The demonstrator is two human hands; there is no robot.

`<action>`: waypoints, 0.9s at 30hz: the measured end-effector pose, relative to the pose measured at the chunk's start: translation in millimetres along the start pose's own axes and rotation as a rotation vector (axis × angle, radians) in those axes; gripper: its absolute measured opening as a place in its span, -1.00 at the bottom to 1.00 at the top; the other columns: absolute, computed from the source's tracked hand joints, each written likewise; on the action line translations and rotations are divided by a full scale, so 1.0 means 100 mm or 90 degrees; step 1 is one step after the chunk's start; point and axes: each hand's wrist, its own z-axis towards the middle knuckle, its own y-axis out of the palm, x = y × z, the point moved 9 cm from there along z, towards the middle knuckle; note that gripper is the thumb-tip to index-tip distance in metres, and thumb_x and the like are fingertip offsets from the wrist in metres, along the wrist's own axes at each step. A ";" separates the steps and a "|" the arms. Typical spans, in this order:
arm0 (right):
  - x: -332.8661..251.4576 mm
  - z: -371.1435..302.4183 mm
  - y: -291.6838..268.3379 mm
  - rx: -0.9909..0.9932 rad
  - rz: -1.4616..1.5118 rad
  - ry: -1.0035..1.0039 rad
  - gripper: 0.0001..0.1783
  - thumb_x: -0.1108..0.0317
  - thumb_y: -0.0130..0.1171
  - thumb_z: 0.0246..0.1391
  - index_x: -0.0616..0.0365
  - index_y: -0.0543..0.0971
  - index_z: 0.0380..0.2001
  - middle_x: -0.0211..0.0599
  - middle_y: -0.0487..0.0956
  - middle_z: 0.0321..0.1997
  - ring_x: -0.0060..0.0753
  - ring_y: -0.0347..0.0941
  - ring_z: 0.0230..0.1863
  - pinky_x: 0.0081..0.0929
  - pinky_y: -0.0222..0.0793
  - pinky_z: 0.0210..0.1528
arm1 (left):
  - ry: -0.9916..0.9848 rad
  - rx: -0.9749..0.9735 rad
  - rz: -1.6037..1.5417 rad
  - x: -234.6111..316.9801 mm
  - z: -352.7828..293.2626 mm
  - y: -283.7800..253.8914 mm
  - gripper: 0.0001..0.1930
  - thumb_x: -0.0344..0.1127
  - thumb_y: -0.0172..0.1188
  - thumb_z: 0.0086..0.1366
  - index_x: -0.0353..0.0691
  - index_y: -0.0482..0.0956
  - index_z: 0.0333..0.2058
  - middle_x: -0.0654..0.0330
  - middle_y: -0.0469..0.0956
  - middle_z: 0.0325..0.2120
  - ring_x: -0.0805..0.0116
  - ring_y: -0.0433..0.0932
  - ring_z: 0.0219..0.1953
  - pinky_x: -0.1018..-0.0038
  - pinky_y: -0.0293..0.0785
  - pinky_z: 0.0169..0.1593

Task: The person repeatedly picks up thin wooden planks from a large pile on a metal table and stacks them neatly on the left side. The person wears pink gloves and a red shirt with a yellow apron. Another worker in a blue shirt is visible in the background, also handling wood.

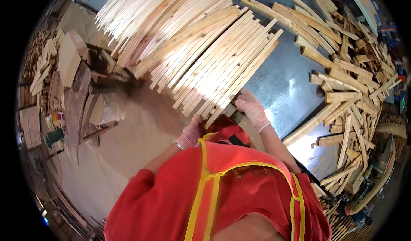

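Observation:
Pale wooden strips (pixel 222 63) lie side by side in a slanted row in front of me, their near ends toward my body. Close against those ends is my left hand (pixel 191 133) in a thin pale glove, thumb raised. Its other fingers are hidden, so its grip does not show. My right hand (pixel 251 109), gloved alike, is at the right side of the row beside the outermost strip (pixel 245 80). Its fingers reach loosely toward the strip's lower part, and no piece shows inside the hand.
More strips (pixel 141 16) continue the row at the far left. A grey metal tabletop (pixel 284 80) extends to the right, bearing a jumbled heap of wood offcuts (pixel 346 91). Left of me are dusty floor (pixel 132 134), boards and a dark wooden stand (pixel 79 104).

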 end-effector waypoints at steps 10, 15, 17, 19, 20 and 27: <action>-0.27 0.14 -0.37 0.169 -0.158 -0.055 -0.06 0.21 0.37 0.16 0.24 0.21 0.52 0.03 0.57 0.29 -0.17 0.53 0.24 -0.35 0.40 0.30 | 0.007 0.036 0.454 0.68 -0.38 1.10 -0.39 -0.16 0.30 0.37 -0.38 0.41 0.28 -0.03 0.65 -0.19 0.14 0.67 -0.19 0.20 0.67 -0.05; -0.13 0.33 -0.33 0.210 -0.185 -0.056 -0.01 0.07 0.40 0.16 0.20 0.19 0.52 0.11 0.53 0.38 -0.03 0.50 0.35 -0.30 0.36 0.37 | -0.056 -0.014 0.700 0.69 -0.33 1.92 -0.25 -0.25 0.33 0.27 -0.38 0.32 0.39 0.05 0.62 -0.15 0.28 0.66 -0.23 0.32 0.66 -0.15; 0.22 0.56 -0.43 0.168 0.013 -0.136 -0.02 0.26 0.35 0.12 0.19 0.15 0.56 0.10 0.61 0.27 -0.05 0.53 0.28 -0.27 0.40 0.30 | -0.041 -0.034 0.631 0.67 -0.46 2.09 -0.34 -0.20 0.35 0.25 -0.36 0.44 0.27 0.09 0.64 -0.15 0.28 0.67 -0.20 0.34 0.66 -0.14; 0.19 0.67 -0.31 0.056 -0.029 -0.118 0.05 0.54 0.22 -0.01 0.06 0.10 0.59 -0.02 0.51 0.37 -0.17 0.51 0.20 -0.36 0.44 0.19 | -0.036 -0.084 0.584 0.69 -0.52 2.20 -0.39 -0.19 0.35 0.24 -0.31 0.50 0.23 0.11 0.66 -0.17 0.28 0.67 -0.19 0.34 0.66 -0.14; 0.19 0.71 -0.18 -0.024 -0.017 -0.112 0.17 0.75 0.12 -0.13 -0.06 0.07 0.62 -0.12 0.39 0.49 -0.26 0.47 0.14 -0.45 0.47 0.10 | -0.002 -0.123 0.591 0.68 -0.45 2.22 -0.40 -0.16 0.35 0.23 -0.28 0.53 0.21 0.15 0.66 -0.17 0.30 0.67 -0.17 0.35 0.66 -0.15; -0.66 -0.51 0.29 -0.261 0.287 -0.075 -0.09 0.31 0.38 0.08 0.15 0.30 0.51 -0.30 0.58 0.28 -0.37 0.47 0.22 -0.35 0.41 0.29 | 0.181 -0.212 0.973 0.46 0.14 2.19 -0.29 -0.27 0.32 0.28 -0.36 0.34 0.37 0.10 0.49 0.18 0.27 0.51 0.18 0.34 0.45 0.26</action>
